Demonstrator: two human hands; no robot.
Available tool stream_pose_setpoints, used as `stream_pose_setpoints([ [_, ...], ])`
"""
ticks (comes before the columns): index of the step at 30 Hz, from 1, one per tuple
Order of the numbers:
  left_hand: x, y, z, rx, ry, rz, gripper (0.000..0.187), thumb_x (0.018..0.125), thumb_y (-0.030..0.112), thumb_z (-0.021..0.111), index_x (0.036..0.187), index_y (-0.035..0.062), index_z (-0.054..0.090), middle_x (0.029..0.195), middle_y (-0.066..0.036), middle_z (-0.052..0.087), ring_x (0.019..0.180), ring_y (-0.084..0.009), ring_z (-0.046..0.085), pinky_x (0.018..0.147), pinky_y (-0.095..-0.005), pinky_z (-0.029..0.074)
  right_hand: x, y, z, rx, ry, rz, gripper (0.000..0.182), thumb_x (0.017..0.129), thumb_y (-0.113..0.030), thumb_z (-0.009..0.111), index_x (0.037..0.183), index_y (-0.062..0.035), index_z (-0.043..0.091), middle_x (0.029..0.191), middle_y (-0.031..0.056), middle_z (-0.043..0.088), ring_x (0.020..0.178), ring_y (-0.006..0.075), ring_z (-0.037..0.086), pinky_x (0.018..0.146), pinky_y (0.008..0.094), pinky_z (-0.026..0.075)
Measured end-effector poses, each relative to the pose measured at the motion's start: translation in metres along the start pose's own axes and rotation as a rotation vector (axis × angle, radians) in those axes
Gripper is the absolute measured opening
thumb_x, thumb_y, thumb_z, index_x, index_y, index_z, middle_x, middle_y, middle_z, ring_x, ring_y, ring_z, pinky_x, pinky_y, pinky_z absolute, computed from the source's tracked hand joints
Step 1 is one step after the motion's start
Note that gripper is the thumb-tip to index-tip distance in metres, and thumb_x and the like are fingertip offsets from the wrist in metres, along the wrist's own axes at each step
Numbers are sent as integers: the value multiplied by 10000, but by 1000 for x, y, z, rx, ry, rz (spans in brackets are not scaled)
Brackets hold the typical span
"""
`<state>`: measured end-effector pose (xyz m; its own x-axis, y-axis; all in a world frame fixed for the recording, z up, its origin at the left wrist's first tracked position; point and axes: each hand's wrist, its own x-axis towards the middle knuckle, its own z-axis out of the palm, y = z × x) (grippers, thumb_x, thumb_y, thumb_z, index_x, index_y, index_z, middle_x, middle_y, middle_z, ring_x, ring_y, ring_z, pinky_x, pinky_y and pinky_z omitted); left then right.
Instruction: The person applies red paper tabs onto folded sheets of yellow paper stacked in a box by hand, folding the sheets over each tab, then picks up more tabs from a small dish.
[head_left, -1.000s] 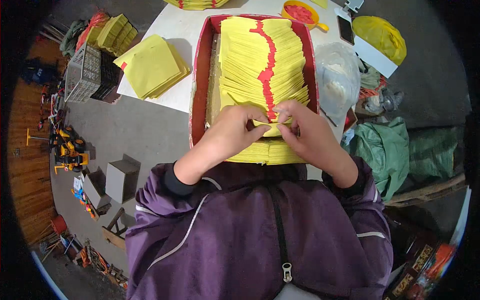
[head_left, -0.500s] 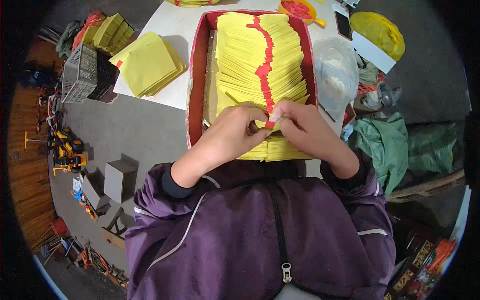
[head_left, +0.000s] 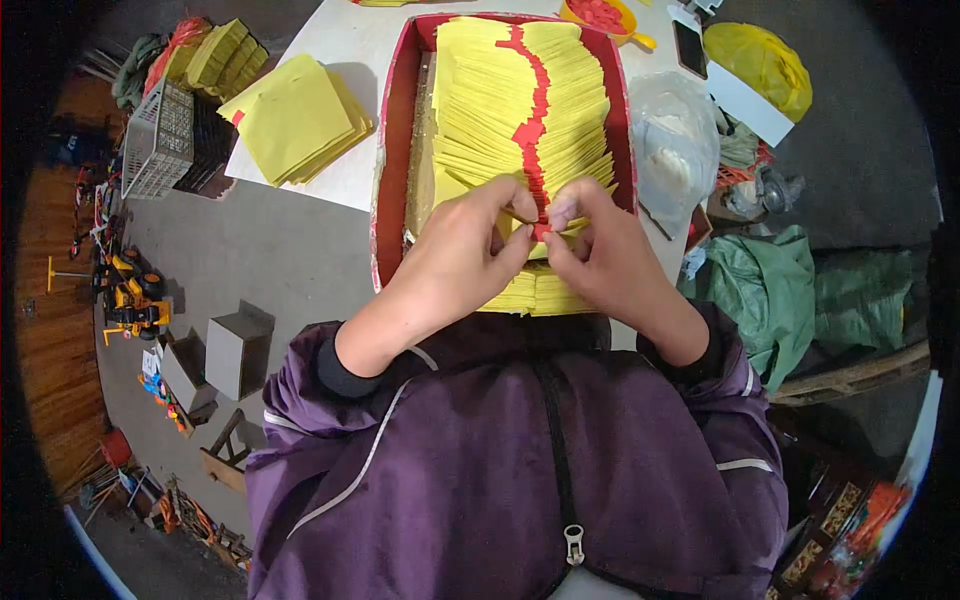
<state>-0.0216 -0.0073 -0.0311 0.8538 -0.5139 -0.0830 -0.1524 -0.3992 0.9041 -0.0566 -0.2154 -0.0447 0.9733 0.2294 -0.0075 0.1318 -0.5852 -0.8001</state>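
Observation:
A red-walled box (head_left: 392, 150) holds a dense row of yellow paper sheets (head_left: 480, 110), most standing on edge and overlapping. Small red paper pieces (head_left: 541, 100) form a wavy line down their middle. At the near end, my left hand (head_left: 460, 250) pinches the left side of a small red paper slip (head_left: 542, 232) between thumb and forefinger. Its right side is between the thumb and curled fingers of my right hand (head_left: 615, 245). Both hands are over the yellow sheets, fingertips almost meeting. The fingers partly cover the slip and the sheet beneath it.
On the white table (head_left: 325, 180), a yellow stack (head_left: 295, 120) lies left of the box. An orange-yellow bowl (head_left: 600, 18) of red pieces stands behind it. A clear plastic bag (head_left: 672, 150), phone (head_left: 690, 48) and yellow bag (head_left: 760, 70) are at the right. A crate (head_left: 160, 145) stands left.
Both hands have moved slightly up and away from my body. The fingertips remain close together at the red slip, with the right hand's fingers shifted around it.

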Motion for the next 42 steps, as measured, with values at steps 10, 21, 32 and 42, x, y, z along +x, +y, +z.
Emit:
stream_pose_setpoints([
  [10, 2, -11, 3, 141, 21, 216, 119, 846, -35, 688, 940, 19, 638, 858, -83, 692, 616, -204, 550, 585, -327, 454, -4, -13, -6, 31, 2, 53, 298, 863, -2, 677, 1119, -83, 545, 967, 33, 646, 657, 144, 569, 590, 284, 437],
  [21, 4, -4, -3, 289, 56, 102, 147, 850, 7, 730, 990, 11, 685, 902, -92, 687, 707, -258, 615, 673, -365, 499, -13, 2, -5, -322, -42, -377, 170, 829, -2, 690, 981, -70, 654, 900, 30, 628, 766, 186, 577, 673, 305, 454],
  [32, -12, 1, -8, 279, -58, 105, 102, 856, 15, 723, 954, -6, 702, 828, -126, 713, 623, -280, 610, 628, -365, 495, 0, 1, -8, -168, -110, -108, 178, 845, 13, 678, 1007, -57, 663, 910, 43, 624, 801, 210, 569, 704, 311, 464],
  [42, 0, -3, -2, 276, 4, 85, 95, 890, 15, 675, 966, -25, 714, 770, -133, 697, 577, -265, 574, 582, -363, 467, -10, 1, -19, -169, -103, -255, 279, 878, -57, 669, 1142, -74, 583, 954, 82, 657, 887, 323, 600, 798, 416, 482],
])
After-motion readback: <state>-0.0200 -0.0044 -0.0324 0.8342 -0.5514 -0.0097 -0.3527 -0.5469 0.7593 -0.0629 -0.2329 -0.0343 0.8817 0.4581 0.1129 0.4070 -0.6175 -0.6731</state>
